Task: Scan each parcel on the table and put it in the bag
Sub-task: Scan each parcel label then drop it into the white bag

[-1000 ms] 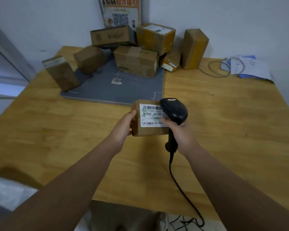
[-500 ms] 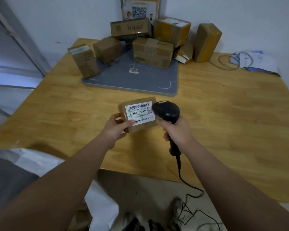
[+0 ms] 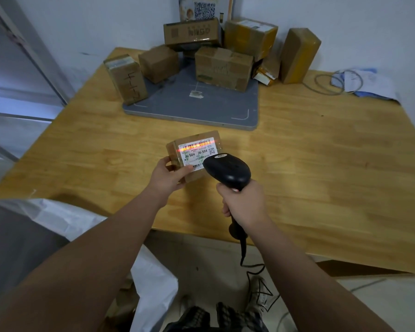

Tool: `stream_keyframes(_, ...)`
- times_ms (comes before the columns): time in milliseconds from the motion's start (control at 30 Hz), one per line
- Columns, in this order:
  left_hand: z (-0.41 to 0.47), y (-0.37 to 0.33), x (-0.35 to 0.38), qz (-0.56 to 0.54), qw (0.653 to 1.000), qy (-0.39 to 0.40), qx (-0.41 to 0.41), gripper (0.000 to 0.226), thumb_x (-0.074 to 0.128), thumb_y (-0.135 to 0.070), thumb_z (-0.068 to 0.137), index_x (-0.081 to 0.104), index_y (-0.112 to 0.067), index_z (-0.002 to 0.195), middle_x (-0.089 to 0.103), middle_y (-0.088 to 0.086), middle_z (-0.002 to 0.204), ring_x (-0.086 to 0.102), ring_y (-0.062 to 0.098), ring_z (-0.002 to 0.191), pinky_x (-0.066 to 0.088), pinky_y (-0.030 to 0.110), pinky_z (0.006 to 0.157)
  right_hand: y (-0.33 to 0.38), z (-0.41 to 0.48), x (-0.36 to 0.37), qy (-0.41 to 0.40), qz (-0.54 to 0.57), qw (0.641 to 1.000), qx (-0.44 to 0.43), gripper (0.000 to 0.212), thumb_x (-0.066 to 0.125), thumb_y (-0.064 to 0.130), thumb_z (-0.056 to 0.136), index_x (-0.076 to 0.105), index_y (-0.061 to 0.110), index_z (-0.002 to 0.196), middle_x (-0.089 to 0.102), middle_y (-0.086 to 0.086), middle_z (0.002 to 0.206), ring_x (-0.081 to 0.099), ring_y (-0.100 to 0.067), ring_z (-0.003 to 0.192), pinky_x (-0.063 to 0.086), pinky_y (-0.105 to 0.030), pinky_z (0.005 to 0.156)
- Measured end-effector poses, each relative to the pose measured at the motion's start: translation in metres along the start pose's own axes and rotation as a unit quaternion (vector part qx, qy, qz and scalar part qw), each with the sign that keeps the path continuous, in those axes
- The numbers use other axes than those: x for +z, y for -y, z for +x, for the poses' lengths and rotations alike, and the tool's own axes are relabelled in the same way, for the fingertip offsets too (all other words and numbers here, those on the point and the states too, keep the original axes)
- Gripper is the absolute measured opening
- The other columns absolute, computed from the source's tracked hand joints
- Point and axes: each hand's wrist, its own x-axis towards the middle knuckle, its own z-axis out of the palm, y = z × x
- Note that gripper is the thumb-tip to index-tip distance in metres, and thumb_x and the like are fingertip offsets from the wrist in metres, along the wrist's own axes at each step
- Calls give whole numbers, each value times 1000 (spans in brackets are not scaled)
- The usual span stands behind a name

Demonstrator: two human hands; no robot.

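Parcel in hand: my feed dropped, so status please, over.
Left hand grips parcel, label toward scanner. Right hand grips scanner, red beam across top barcode. Nothing in the way.

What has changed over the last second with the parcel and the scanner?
The black handheld scanner in the right hand has drawn back toward the person, and a red scan line now lies across the label of the small brown cardboard parcel. Unchanged: the left hand holds that parcel; the brown parcels at the back have not moved.

The scanner (image 3: pixel 228 170) covers the lower right corner of the label (image 3: pixel 198 152) on the parcel (image 3: pixel 176 153). The top edge crops the poster (image 3: pixel 205 8).
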Motion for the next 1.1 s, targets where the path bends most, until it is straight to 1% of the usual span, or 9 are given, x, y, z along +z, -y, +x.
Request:
stream_keyframes(133,1,2,-2,-3,1000,-2,2,69,76,-13,82,38,-11,139,61,7,116,62,16,92,54,37,82,0,0,0,-9,3,1000,8,21,67,16,83,65,-5,82,59,-7,52,57,-15,43,56,-34,55)
stream_keyframes(267,3,3,-3,-5,1000,-6,1,69,76,-12,82,38,-11,139,60,5,114,61,13,89,55,34,78,-1,-2,-1,-10,14,1000,8,19,67,15,83,65,-3,80,58,-5,51,56,-13,40,52,-27,49)
stream_keyframes(333,3,4,-3,-3,1000,-9,5,68,75,-11,82,38,-12,139,60,6,115,62,16,94,54,31,74,0,-2,-2,-12,18,1000,3,18,67,14,83,64,-4,80,57,-5,50,55,-13,40,52,-27,49)
stream_keyframes(433,5,5,-2,1,1000,-12,8,68,76,-11,82,38,-12,138,59,7,119,61,22,103,54,31,74,0,-1,-3,-12,11,1000,-5,18,67,15,83,65,-2,81,58,-4,50,57,-14,42,54,-32,53)
stream_keyframes(600,8,7,-1,10,999,-25,27,74,75,-8,81,32,-14,141,51,3,123,56,20,107,52,24,69,0,2,-6,-8,3,1000,2,17,66,16,83,65,-1,84,59,-5,55,57,-13,41,52,-25,49)
stream_keyframes(700,10,9,-2,40,997,-29,56,76,75,-8,82,29,-16,143,48,0,125,53,16,107,50,20,66,0,2,-6,1,-4,1000,7,15,66,15,83,64,0,78,59,-7,53,57,-15,42,51,-25,48)
stream_keyframes(767,14,10,-4,56,996,-28,71,77,74,-8,82,28,-16,143,48,-1,126,52,14,107,52,24,73,1,2,-6,5,-6,1000,7,16,65,14,83,62,2,72,58,-9,52,57,-18,44,53,-27,50)
stream_keyframes(867,18,13,-5,78,993,-16,83,79,75,-7,81,27,-16,143,47,1,130,52,17,113,51,41,96,2,3,-7,4,-2,1000,11,14,65,13,82,62,2,73,57,-11,53,57,-20,44,53,-30,51)
stream_keyframes(1100,19,11,2,84,991,-12,103,78,73,-5,83,24,-14,143,43,0,131,48,15,113,47,33,97,2,4,-12,-1,-2,1000,22,13,64,15,81,62,5,74,59,-10,53,59,-21,46,53,-29,53)
